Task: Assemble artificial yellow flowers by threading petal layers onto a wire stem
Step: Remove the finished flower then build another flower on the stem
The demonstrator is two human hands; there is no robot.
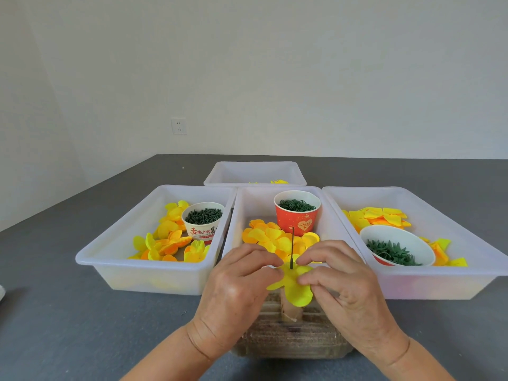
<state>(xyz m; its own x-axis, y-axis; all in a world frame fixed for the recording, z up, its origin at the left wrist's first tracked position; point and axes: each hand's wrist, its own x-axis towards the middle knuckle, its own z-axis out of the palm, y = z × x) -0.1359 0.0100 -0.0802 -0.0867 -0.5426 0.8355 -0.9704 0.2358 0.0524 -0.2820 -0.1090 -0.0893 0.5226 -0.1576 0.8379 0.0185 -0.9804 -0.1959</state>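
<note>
The left hand (242, 281) pinches the left edge of a yellow petal layer (295, 287) between thumb and forefinger, and the right hand (343, 281) pinches the right edge the same way. The layer sits between the two hands, already pierced by the dark wire stem (292, 251), which stands upright through its centre and rises above the fingertips. Below the petal a tan holder (291, 312) seems to carry the stem, set on a brown corrugated block (291, 339); how the wire is fixed in it is hidden by the hands and the petal.

The risks lie mostly in the push down. If one hand presses harder than the other, the layer may tilt and jam on the wire, or the hole may tear wider, since the fabric looks thin. A sideways pull could bend the stem or tip the holder. Fingertips near the wire's upper end could be pricked if the hands slip upward.

Behind the hands stands the middle tray (242, 204) with loose petals and a red cup (298, 218) of green pieces. The left tray (115, 237) holds petals and a white cup (203, 224); the right tray (467, 243) holds petals and a bowl (398, 246). A far tray (255, 171) sits behind them on the grey table (82, 325).
</note>
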